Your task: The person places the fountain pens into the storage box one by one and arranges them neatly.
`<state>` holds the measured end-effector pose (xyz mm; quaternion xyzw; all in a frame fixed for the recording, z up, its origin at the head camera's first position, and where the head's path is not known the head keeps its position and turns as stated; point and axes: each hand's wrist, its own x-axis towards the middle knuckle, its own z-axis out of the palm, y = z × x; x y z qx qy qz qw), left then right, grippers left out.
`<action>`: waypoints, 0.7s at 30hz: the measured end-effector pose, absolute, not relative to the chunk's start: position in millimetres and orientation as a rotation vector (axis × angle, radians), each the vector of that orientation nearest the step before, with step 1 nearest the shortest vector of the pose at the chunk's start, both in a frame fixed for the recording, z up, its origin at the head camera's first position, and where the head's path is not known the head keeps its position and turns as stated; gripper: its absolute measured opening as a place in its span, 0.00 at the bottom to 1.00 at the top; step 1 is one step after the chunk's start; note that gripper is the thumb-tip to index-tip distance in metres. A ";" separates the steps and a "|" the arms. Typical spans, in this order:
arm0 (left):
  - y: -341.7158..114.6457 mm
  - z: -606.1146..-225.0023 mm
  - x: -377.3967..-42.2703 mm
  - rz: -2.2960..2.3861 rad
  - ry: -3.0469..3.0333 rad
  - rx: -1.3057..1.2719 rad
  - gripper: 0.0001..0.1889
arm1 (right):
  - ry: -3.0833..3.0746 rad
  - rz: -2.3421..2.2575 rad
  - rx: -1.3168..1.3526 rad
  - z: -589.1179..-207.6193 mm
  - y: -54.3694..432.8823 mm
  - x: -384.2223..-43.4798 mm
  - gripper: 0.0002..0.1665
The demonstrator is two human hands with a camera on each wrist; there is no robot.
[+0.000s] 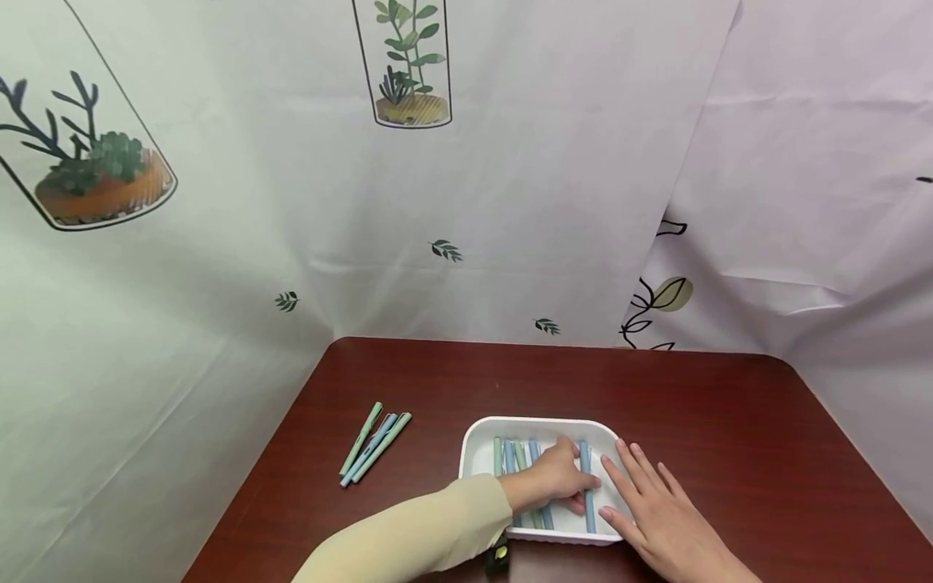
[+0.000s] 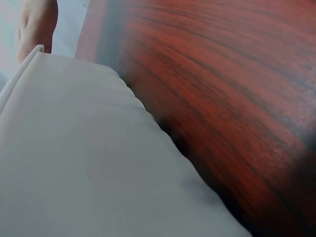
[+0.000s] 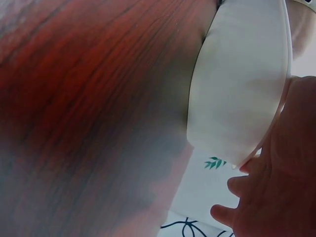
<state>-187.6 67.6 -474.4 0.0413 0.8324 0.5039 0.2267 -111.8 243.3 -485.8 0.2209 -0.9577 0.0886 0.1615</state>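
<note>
My left hand (image 1: 557, 476) reaches across inside a white tray (image 1: 535, 537), its sleeve coming in from the left. Its fingers and thumb pinch a light-blue pen (image 1: 589, 514) that lies lengthwise near the tray's right side. Several more green and blue pens (image 1: 509, 457) lie side by side in the tray, partly hidden under this hand and sleeve. My right hand (image 1: 659, 518) has its fingers spread at the tray's right rim. In the right wrist view the right hand (image 3: 276, 173) lies along the tray's rim.
Two green pens and a blue one (image 1: 375, 449) lie together on the dark red wooden table (image 1: 692, 397), left of the tray. Behind the table hangs a pale curtain (image 1: 525, 202) with printed plants. A dark strap-like object (image 1: 498, 557) shows below the left sleeve.
</note>
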 end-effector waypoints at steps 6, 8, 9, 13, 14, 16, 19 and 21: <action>73.2 -477.3 -188.0 1.371 2.328 0.090 0.24 | -2.770 0.268 0.607 -485.8 243.8 -111.5 0.39; 73.6 -476.4 -187.5 1.363 2.334 0.086 0.25 | -2.777 0.273 0.609 -485.2 243.9 -111.9 0.39; 73.3 -475.4 -187.2 1.357 2.333 0.090 0.25 | -2.782 0.278 0.608 -485.2 243.8 -112.2 0.39; 71.3 -473.5 -185.9 1.342 2.342 0.106 0.25 | -2.801 0.293 0.604 -484.6 243.0 -113.2 0.39; 70.8 -472.9 -185.6 1.337 2.346 0.109 0.25 | -2.805 0.297 0.603 -484.5 242.8 -113.5 0.39; 69.7 -471.6 -185.3 1.329 2.358 0.119 0.25 | -2.808 0.301 0.602 -484.4 242.6 -113.8 0.39; 67.6 -467.7 -184.5 1.292 2.379 0.137 0.25 | -2.804 0.300 0.602 -484.3 243.0 -113.9 0.39; 65.9 -464.3 -183.8 1.281 2.388 0.155 0.24 | -2.789 0.295 0.609 -484.3 243.6 -113.8 0.39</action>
